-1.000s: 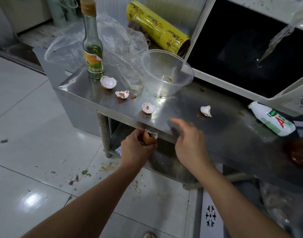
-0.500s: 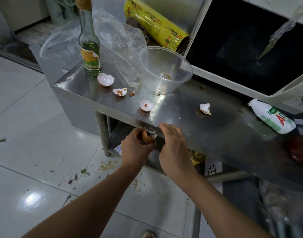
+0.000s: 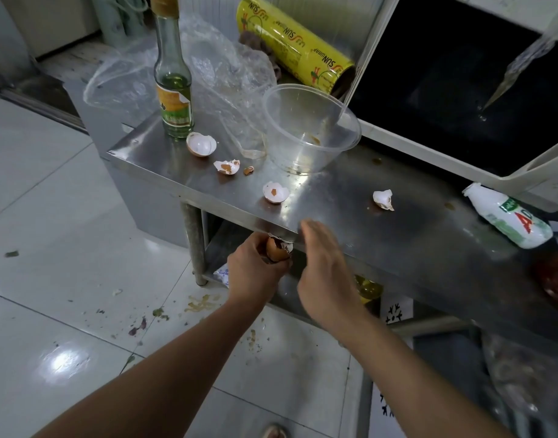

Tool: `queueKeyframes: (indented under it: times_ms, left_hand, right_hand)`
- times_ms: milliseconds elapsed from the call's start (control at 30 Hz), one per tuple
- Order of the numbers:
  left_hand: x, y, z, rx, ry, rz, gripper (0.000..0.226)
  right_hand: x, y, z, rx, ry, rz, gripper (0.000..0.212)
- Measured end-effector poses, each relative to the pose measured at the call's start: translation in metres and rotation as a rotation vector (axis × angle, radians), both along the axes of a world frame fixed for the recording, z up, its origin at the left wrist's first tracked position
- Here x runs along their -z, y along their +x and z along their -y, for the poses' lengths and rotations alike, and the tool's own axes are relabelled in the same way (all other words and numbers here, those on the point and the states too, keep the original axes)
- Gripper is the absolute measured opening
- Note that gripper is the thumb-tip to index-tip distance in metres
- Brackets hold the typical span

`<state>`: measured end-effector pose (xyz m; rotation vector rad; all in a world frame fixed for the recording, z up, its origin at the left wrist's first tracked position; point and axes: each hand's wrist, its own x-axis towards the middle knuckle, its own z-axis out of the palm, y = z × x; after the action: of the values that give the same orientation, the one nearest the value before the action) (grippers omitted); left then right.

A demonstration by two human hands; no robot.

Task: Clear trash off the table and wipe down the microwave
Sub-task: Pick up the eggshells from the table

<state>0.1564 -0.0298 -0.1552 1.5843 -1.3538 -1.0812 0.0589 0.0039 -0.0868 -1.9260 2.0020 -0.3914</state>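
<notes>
While the left hand grips an eggshell, broken end up, the right hand hovers open-fingered.

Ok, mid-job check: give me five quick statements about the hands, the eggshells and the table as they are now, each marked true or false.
1. The left hand grips eggshell pieces at the table edge. True.
2. The right hand holds the plastic bowl. False: it holds nothing, fingers straight beside the left hand.
3. Eggshell halves lie on the tabletop. True.
4. The glass bottle lies on its side. False: it stands upright.
5. The white bottle lies on its side near the microwave. True.
</notes>
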Motion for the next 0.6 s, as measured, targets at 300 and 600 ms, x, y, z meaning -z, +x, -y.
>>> queueKeyframes:
  times_ms: [300,600]
  left_hand:
    - [0.001,0.008,-0.001,-0.022,-0.032,-0.014,0.036]
    - [-0.007,0.021,-0.004,-0.023,-0.035,-0.036,0.042]
  right_hand:
    - [-0.003,0.013,-0.005,-0.047,-0.048,0.088,0.066]
    - [-0.017,0.010,0.018,0.037,-0.135,0.143,0.051]
